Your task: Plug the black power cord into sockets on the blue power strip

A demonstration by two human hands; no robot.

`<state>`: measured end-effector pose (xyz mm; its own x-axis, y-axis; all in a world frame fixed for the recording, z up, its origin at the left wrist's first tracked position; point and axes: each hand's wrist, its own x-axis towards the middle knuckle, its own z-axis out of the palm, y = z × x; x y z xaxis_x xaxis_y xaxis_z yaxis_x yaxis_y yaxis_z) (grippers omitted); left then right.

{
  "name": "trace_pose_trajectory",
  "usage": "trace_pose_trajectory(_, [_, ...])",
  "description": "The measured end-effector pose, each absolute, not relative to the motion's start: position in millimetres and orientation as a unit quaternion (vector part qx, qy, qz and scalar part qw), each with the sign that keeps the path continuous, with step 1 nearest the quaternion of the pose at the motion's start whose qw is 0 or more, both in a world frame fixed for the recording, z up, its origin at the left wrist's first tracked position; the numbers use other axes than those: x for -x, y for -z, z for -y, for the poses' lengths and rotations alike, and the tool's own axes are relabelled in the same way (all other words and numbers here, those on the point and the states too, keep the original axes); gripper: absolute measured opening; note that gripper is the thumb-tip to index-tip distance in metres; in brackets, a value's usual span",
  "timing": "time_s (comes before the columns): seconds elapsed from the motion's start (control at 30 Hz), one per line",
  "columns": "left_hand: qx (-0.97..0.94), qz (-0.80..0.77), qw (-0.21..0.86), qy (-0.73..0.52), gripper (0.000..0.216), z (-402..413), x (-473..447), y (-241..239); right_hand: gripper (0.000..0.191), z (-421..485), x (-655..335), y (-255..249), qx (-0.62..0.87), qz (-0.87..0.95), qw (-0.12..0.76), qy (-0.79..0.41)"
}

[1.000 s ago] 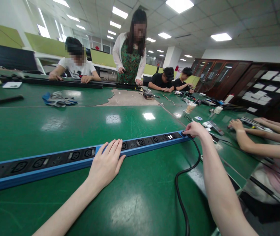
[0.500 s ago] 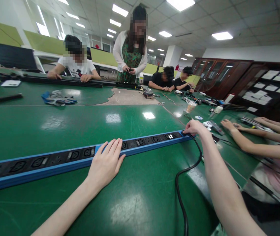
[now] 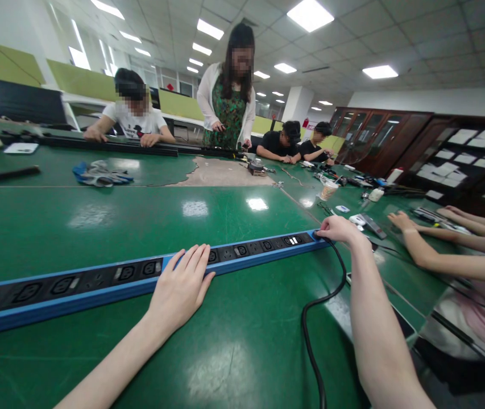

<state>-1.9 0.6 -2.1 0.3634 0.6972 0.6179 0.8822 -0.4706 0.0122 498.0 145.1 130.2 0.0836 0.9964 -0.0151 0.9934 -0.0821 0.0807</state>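
Observation:
A long blue power strip (image 3: 110, 274) with black socket modules lies slantwise across the green table. My left hand (image 3: 181, 279) rests flat over its middle, fingers stretched across the top and thumb by the near side. At the strip's far right end, my right hand (image 3: 336, 228) is closed in a pinch where the black power cord (image 3: 315, 309) comes out. Its fingertips partly cover that joint. From there the cord curves down toward the table's near edge.
Blue-and-white gloves (image 3: 101, 173) lie beyond the strip, near a worn patch (image 3: 225, 172) of tabletop. A plastic cup (image 3: 328, 188) and small devices sit at the right. A co-worker's arms (image 3: 434, 244) reach in from the right; other people are across the table.
The camera view has shifted slightly. My hands keep their places on the strip and at the cord end. The standing person across the table has lowered one hand and moved their hands apart.

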Motion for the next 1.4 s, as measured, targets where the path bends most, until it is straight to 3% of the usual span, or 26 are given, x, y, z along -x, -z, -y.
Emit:
trace_pose_trajectory(0.3, [0.809, 0.493, 0.163, 0.275, 0.065, -0.6, 0.6, 0.8, 0.036, -121.2, -529.2, -160.7, -0.717, -0.672, -0.127, -0.133])
trace_pose_trajectory(0.6, [0.809, 0.487, 0.17, 0.283, 0.067, -2.3, 1.1, 2.8, 0.027, -139.4, -535.1, -130.2, -0.739, -0.666, -0.031, -0.097])
trace_pose_trajectory(0.97, [0.806, 0.492, 0.16, 0.287, 0.066, -1.0, -0.6, 0.3, 0.037, -151.6, -531.5, -112.5, -0.773, -0.632, -0.034, -0.054])
trace_pose_trajectory(1.13, [0.807, 0.496, 0.163, 0.275, 0.066, -1.5, -0.5, 1.3, 0.027, -145.9, -525.0, -115.3, -0.759, -0.634, -0.124, 0.079])
trace_pose_trajectory(1.27, [0.807, 0.496, 0.163, 0.274, 0.066, -1.8, -0.4, 2.0, 0.029, -143.9, -520.1, -114.5, -0.759, -0.563, -0.267, 0.189])
trace_pose_trajectory(1.33, [0.807, 0.497, 0.161, 0.276, 0.066, -1.7, -0.4, 2.1, 0.033, -145.4, -517.1, -112.7, -0.747, -0.551, -0.318, 0.194])
trace_pose_trajectory(1.4, [0.807, 0.497, 0.16, 0.276, 0.067, -1.7, -0.5, 2.2, 0.034, -148.2, -513.0, -110.7, -0.757, -0.56, -0.306, 0.142])
